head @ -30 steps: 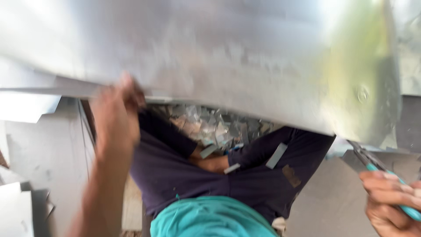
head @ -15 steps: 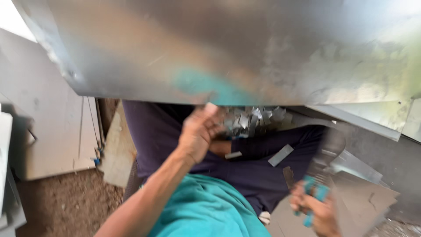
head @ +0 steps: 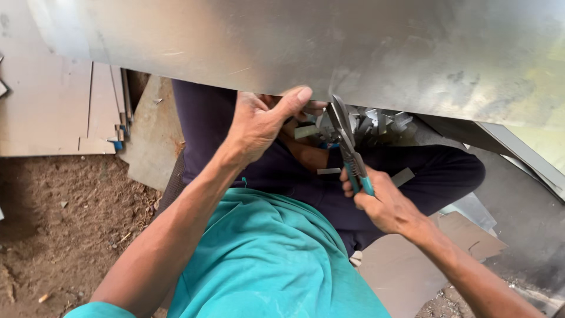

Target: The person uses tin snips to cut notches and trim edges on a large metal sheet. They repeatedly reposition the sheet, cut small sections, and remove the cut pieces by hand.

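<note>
A large grey metal sheet (head: 306, 47) spans the top of the head view, over my lap. My left hand (head: 262, 121) grips its near edge, thumb on top. My right hand (head: 382, 200) holds tin snips (head: 348, 147) with teal handles; the blades point up and meet the sheet's edge just right of my left thumb. A pile of small shiny metal offcuts (head: 376, 123) lies under the sheet between my legs. I sit in dark trousers and a teal shirt.
Flat grey sheets (head: 53, 112) lie stacked on the left, beside brown dirt ground (head: 65, 224). More sheet pieces (head: 412, 271) lie at the lower right, and another panel (head: 524, 153) slopes along the right edge.
My left hand has moved up onto the sheet's near edge. My right hand has brought the snips from the lower right up to the edge. The sheet has shifted in view.
</note>
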